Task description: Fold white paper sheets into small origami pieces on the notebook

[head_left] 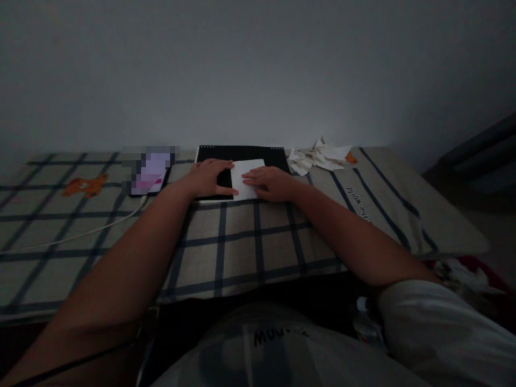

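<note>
A small white sheet of paper [244, 169] lies on a black board or pad [242, 153] with a pale border and small holes along its far edge. At the sheet's left side, my left hand [207, 177] rests with thumb and fingers spread, their tips touching its edge. My right hand [274, 184] lies flat over the sheet's right part, fingers stretched out across it. The paper under my right hand is hidden, so any fold there cannot be made out.
A lit phone [151, 172] with a white cable [100, 228] lies to the left. Crumpled and torn paper pieces [322, 157] sit right of the pad. A checked cloth [242, 242] covers the table, against a plain wall [258, 75]. A bottle [366, 320] is low at right.
</note>
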{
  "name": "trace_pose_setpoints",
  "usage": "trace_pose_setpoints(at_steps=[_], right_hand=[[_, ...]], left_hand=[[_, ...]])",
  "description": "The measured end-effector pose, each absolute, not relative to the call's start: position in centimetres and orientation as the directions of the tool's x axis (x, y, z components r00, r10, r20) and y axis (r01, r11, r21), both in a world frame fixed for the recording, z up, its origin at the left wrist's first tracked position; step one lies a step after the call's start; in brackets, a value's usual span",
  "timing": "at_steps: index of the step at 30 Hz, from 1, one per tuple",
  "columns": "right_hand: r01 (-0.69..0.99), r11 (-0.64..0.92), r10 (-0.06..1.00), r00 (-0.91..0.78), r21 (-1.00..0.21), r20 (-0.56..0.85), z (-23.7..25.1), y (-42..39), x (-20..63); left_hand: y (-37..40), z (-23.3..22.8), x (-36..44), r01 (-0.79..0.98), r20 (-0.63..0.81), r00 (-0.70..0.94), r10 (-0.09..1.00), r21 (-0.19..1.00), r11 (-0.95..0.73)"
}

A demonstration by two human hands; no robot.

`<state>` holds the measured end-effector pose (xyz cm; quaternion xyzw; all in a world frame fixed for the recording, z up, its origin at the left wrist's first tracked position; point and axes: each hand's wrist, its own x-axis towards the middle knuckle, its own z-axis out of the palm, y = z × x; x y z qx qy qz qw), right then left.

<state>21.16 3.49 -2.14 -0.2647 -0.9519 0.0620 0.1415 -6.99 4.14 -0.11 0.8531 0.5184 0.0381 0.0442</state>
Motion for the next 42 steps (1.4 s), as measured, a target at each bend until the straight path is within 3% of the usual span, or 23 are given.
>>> trace_pose_setpoints(at_steps=[6, 13, 17, 23, 28, 37, 42], right_hand=[[0.48, 0.856, 0.516, -0.821, -0.193, 0.246, -2.2, 3.5, 21.2], [0.498, 0.848, 0.528, -0.823, -0.181, 0.211, -1.6, 2.9, 21.1], [0.544, 0.828, 0.56, -0.807, -0.134, 0.188, -1.3, 2.5, 20.9], [0.617, 0.784, 0.614, -0.754, -0.067, 0.233, -1.5, 2.4, 20.8], [0.609, 0.787, 0.612, -0.752, -0.099, 0.246, -1.8, 2.7, 21.0], [0.492, 0.823, 0.567, -0.735, -0.284, 0.371, -2.1, 3.6, 22.1], [0.451, 0.833, 0.55, -0.734, -0.32, 0.398, -2.4, 4.0, 22.4]], left_hand=[[3.7, -0.1, -6.8, 0.881, -0.107, 0.473, 0.874, 0.061, -0.47], [3.1, -0.1, -6.6, 0.887, -0.144, 0.461, 0.876, 0.077, -0.454], [2.7, 0.1, -6.4, 0.882, -0.055, 0.464, 0.884, 0.114, -0.456], [1.8, 1.0, -5.5, 0.757, 0.123, 0.636, 0.761, 0.09, -0.647], [1.4, 0.9, -5.0, 0.742, 0.124, 0.658, 0.743, 0.059, -0.668], [1.2, 0.6, -5.4, 0.779, 0.225, 0.578, 0.784, 0.133, -0.612], [1.1, 1.1, -5.5, 0.852, 0.256, 0.476, 0.842, 0.104, -0.513]])
